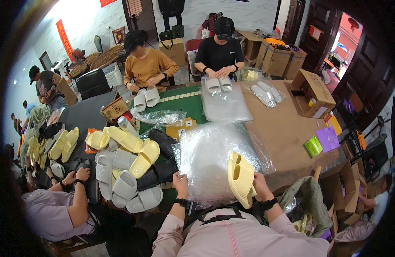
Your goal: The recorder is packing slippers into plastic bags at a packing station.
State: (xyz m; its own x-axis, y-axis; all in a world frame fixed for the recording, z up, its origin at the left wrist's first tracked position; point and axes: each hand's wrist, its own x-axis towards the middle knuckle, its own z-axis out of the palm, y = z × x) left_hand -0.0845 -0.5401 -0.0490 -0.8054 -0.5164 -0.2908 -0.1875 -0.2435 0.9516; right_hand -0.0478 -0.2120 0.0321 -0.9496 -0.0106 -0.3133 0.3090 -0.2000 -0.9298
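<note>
The right hand (pixel 261 185) grips a pair of yellow slippers (pixel 241 178), not yet bagged, while the left hand (pixel 180 182) pinches the clear bags (pixel 206 158) stacked on the surface (pixel 283 128) beside many loose slippers (pixel 129 171).

My right hand (pixel 261 185) holds pale yellow slides (pixel 241 178); my left hand (pixel 180 182) touches clear plastic bags (pixel 206 158). Grey, yellow and black slippers (pixel 129 167) at frame left, on a green mat (pixel 187 105).

Two yellow slippers (pixel 241 177), two hands (pixel 180 182).
</note>
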